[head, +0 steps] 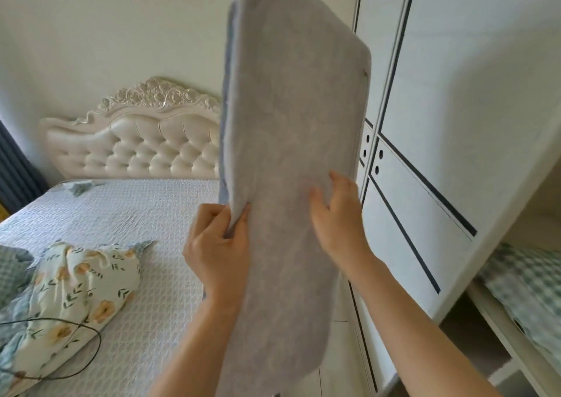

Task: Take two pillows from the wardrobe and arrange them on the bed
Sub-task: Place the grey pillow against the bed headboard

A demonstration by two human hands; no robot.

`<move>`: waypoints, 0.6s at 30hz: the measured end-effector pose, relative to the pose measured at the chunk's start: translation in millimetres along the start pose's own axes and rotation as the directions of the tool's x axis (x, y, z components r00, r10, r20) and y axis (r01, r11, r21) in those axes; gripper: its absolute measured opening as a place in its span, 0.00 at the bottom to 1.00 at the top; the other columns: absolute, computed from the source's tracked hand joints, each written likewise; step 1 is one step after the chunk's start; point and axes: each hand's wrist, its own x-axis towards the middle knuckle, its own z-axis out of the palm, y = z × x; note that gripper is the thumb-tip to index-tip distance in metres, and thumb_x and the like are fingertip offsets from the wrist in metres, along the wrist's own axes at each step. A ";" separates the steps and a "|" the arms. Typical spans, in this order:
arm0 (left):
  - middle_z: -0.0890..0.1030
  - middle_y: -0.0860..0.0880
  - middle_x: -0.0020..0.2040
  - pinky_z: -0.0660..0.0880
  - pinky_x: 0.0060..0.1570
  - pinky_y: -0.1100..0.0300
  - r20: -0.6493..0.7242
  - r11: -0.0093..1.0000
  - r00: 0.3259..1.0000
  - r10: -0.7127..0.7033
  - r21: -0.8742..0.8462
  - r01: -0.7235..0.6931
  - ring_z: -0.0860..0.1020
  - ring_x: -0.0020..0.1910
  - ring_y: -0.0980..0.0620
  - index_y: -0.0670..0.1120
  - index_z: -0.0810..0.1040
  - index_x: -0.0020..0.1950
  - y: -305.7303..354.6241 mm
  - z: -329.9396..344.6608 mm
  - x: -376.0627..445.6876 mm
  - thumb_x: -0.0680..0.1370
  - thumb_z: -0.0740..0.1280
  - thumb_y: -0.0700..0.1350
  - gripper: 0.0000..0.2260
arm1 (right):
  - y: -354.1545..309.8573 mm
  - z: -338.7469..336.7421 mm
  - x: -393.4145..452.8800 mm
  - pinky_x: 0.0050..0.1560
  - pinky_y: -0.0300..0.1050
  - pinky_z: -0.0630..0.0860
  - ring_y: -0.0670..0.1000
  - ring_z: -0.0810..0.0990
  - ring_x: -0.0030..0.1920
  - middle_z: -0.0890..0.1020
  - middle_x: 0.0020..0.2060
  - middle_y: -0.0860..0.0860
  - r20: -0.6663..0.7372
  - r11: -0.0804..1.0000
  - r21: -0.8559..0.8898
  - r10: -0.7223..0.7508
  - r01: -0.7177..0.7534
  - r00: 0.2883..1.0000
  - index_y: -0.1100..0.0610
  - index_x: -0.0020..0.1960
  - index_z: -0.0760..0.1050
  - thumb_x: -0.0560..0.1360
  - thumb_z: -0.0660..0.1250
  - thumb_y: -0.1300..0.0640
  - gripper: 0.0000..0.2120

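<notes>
1. Grey and plush, the flat pillow stands on end in the air in front of us, between the bed on our left and the wardrobe on our right.
2. Our left hand is pinched onto the pillow's left edge, thumb and fingers closed around the seam.
3. Our right hand lies on the pillow's face, fingers loosely curled against the fabric; it steadies more than it grips.
4. A floral pillow lies crumpled on the quilted cover near the foot, well away from the tufted headboard, with a black cable looped over it.
5. To do this step well, we judge we should take a fuller hold with the right hand, swing the pillow left and lay it flat by the headboard.
6. We should keep it clear of the cable as it comes down.
</notes>
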 end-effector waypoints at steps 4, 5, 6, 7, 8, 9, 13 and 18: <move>0.79 0.48 0.32 0.64 0.19 0.57 0.017 0.930 0.942 0.334 0.155 -0.333 0.74 0.27 0.47 0.39 0.83 0.34 -23.9 31.8 -2.2 0.72 0.76 0.34 0.07 | -44.3 42.1 26.5 0.71 0.42 0.57 0.56 0.61 0.73 0.61 0.74 0.62 0.190 0.980 0.170 0.071 -0.104 0.979 0.66 0.76 0.50 0.72 0.60 0.32 0.48; 0.79 0.48 0.32 0.63 0.18 0.56 0.022 0.902 0.917 0.398 0.171 -0.396 0.74 0.27 0.47 0.40 0.84 0.35 -29.7 38.4 -0.7 0.75 0.73 0.35 0.08 | -45.9 51.6 30.7 0.73 0.45 0.54 0.56 0.57 0.75 0.56 0.75 0.64 0.204 0.975 0.159 0.124 -0.158 0.971 0.68 0.76 0.45 0.69 0.59 0.29 0.54; 0.79 0.48 0.32 0.63 0.18 0.56 0.030 0.883 0.899 0.437 0.179 -0.435 0.74 0.27 0.48 0.40 0.84 0.36 -34.1 44.5 0.6 0.78 0.69 0.37 0.11 | -44.3 60.2 33.8 0.74 0.45 0.51 0.57 0.54 0.76 0.52 0.76 0.64 0.187 0.972 0.138 0.161 -0.188 0.969 0.67 0.76 0.40 0.68 0.60 0.28 0.57; 0.79 0.49 0.32 0.63 0.17 0.56 0.039 0.872 0.890 0.454 0.183 -0.453 0.74 0.28 0.49 0.41 0.85 0.37 -38.4 51.8 3.0 0.82 0.63 0.40 0.16 | -39.0 68.9 38.2 0.74 0.47 0.52 0.58 0.54 0.76 0.52 0.76 0.64 0.144 0.974 0.113 0.177 -0.194 0.974 0.66 0.76 0.40 0.67 0.62 0.29 0.57; 0.79 0.49 0.32 0.63 0.17 0.56 0.048 0.870 0.886 0.461 0.175 -0.461 0.74 0.28 0.49 0.42 0.85 0.38 -40.1 57.4 5.5 0.83 0.60 0.42 0.19 | -32.9 73.6 41.6 0.73 0.50 0.58 0.59 0.59 0.74 0.57 0.75 0.65 0.085 0.979 0.100 0.171 -0.179 0.982 0.65 0.76 0.43 0.68 0.64 0.32 0.54; 0.79 0.50 0.32 0.63 0.17 0.56 0.055 0.867 0.883 0.466 0.167 -0.469 0.74 0.28 0.49 0.42 0.86 0.39 -41.3 63.1 8.3 0.84 0.58 0.43 0.20 | -25.9 76.7 46.0 0.69 0.52 0.65 0.60 0.67 0.70 0.64 0.72 0.65 0.025 0.985 0.095 0.144 -0.146 0.989 0.65 0.75 0.48 0.70 0.66 0.36 0.49; 0.79 0.52 0.32 0.63 0.18 0.57 0.070 0.867 0.888 0.455 0.190 -0.460 0.73 0.28 0.51 0.45 0.87 0.42 -57.6 103.1 16.1 0.83 0.61 0.42 0.17 | 7.7 93.1 79.4 0.53 0.48 0.75 0.57 0.80 0.52 0.81 0.55 0.59 -0.114 0.999 0.028 0.034 -0.031 0.993 0.63 0.72 0.61 0.77 0.63 0.46 0.31; 0.81 0.54 0.34 0.61 0.22 0.61 0.099 0.877 0.911 0.399 0.250 -0.411 0.75 0.30 0.50 0.48 0.88 0.44 -66.9 165.0 17.2 0.81 0.66 0.42 0.12 | 53.2 105.6 134.5 0.30 0.35 0.62 0.44 0.68 0.27 0.72 0.26 0.45 -0.207 0.997 -0.007 -0.076 0.076 0.975 0.60 0.40 0.72 0.78 0.63 0.56 0.11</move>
